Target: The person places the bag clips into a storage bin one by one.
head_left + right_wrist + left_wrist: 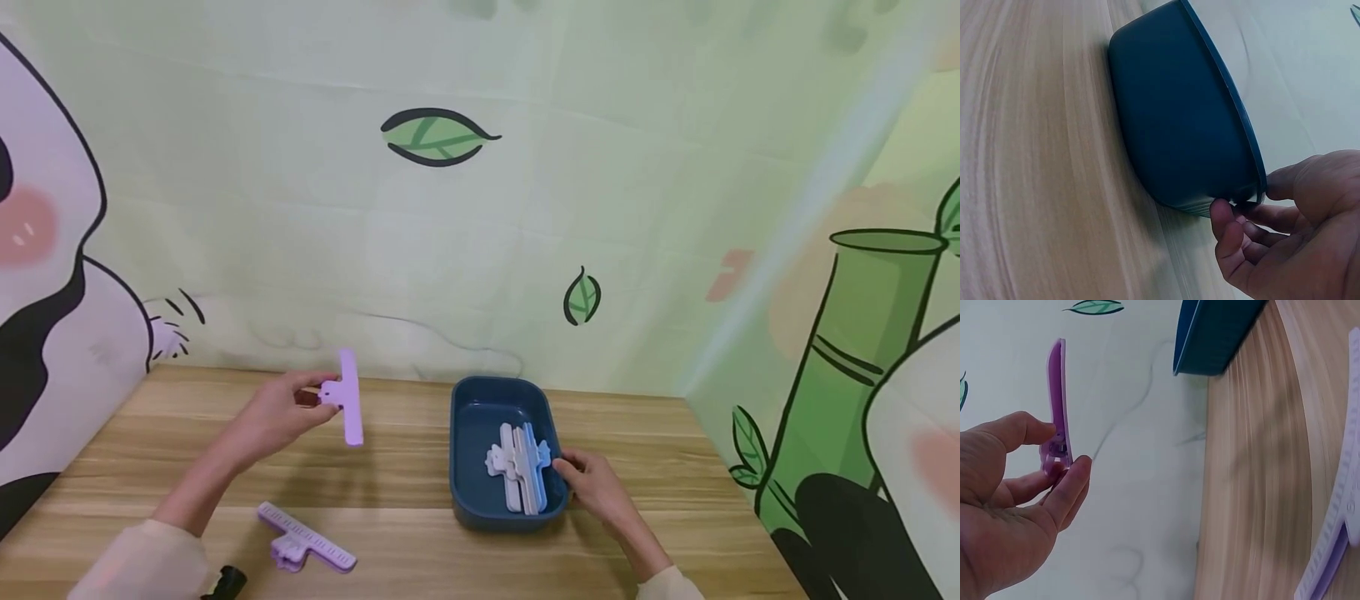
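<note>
My left hand (281, 419) pinches a purple clip (350, 398) by its small handle, holding it above the table with its long bar upright. In the left wrist view the same purple clip (1058, 403) shows edge-on between thumb and fingers. At the right, my right hand (596, 487) grips the rim of a dark blue bin (467, 467), thumb over the edge and fingers under it. Inside the bin lie white clips (510, 467) and a blue clip (537, 467), side by side. A second purple clip (307, 537) lies on the table below my left hand.
The wooden table (405, 492) ends at a printed wall sheet (480, 250) with leaves and pandas. A small black object (227, 581) shows beside my left sleeve at the front edge of the view.
</note>
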Demonstrator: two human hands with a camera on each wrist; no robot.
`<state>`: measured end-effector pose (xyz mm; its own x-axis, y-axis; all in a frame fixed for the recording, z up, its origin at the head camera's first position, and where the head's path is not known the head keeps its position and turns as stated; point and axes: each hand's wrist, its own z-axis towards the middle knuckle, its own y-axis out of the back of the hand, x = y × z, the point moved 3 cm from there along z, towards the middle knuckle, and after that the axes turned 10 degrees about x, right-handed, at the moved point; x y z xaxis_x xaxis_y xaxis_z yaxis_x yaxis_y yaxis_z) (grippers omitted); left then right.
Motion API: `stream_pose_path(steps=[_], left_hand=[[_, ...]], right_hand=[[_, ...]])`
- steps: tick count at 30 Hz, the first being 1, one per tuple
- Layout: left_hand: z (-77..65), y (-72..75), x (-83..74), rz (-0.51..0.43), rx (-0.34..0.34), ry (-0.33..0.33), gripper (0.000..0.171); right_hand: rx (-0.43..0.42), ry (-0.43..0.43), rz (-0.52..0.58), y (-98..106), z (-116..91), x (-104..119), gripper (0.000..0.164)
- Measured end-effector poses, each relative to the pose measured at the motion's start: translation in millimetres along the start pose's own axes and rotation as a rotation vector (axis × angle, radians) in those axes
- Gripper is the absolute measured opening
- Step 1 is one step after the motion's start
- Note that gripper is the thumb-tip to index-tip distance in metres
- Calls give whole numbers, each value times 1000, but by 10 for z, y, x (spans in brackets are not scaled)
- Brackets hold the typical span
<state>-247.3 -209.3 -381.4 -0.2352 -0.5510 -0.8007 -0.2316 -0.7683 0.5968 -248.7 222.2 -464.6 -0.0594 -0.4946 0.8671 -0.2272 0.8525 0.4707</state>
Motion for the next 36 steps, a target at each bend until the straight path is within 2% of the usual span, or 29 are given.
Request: stream_pose_path(steps=[10, 14, 31, 36], left_hand=[[103, -185, -117, -63, 63, -59, 50], [166, -270, -141, -63, 73, -56, 50], [436, -690, -379, -98, 145, -159, 45], [513, -826, -432, -91, 154, -158, 41]], right_hand=[[-3, 44, 12, 11, -8, 2, 25], [-1, 59, -9, 17, -9, 9, 25], [14, 37, -7, 21, 12, -39, 28], [8, 36, -2, 21, 18, -49, 28]])
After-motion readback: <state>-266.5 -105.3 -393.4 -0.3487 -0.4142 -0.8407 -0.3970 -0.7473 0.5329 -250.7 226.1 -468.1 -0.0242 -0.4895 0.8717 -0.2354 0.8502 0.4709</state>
